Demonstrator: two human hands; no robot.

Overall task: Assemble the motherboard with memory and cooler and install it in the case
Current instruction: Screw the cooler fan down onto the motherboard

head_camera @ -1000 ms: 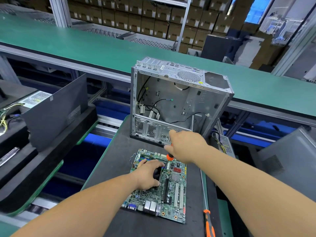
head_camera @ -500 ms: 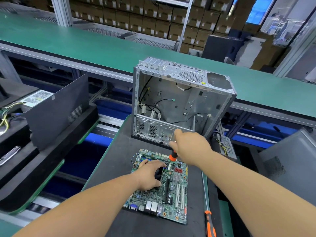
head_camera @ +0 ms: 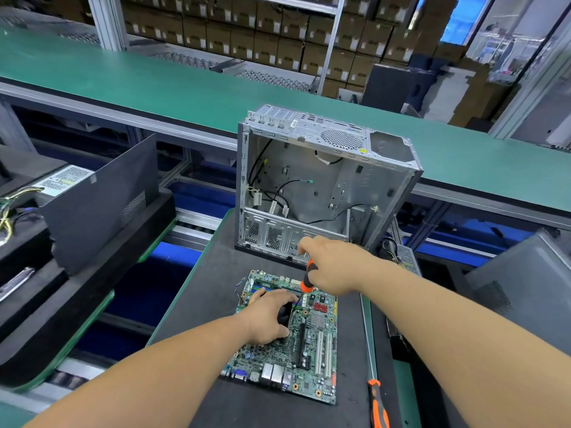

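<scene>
A spare screwdriver (head_camera: pixel 377 403) lies nearest, on the dark mat (head_camera: pixel 204 304) just right of the board (head_camera: pixel 312 350), touching nothing. The board lies flat on the mat, its long axis running near to far, port block at the near edge, memory slots at the far-left corner, expansion slots lengthwise on the right side. The left hand (head_camera: pixel 268 316) rests on the board's middle, fingers curled round a black cooler (head_camera: pixel 284 313) and steadying it; most of the cooler is hidden. The right hand (head_camera: pixel 330 267) grips a second, orange-handled driver (head_camera: pixel 309 278), shaft slanting down toward the cooler's far-right corner; whether the tip sits in a screw cannot be told. Judgement: the step in hand is fastening the cooler, so board assembly is under way and installation has not begun. The next move likely calls for a driver square on the screw, steady downward pressure, and the left hand holding the cooler level. Beyond, just past the board's far edge, the case (head_camera: pixel 324 186) stands upright, open side toward the worker, loose cables inside, no board fitted.
</scene>
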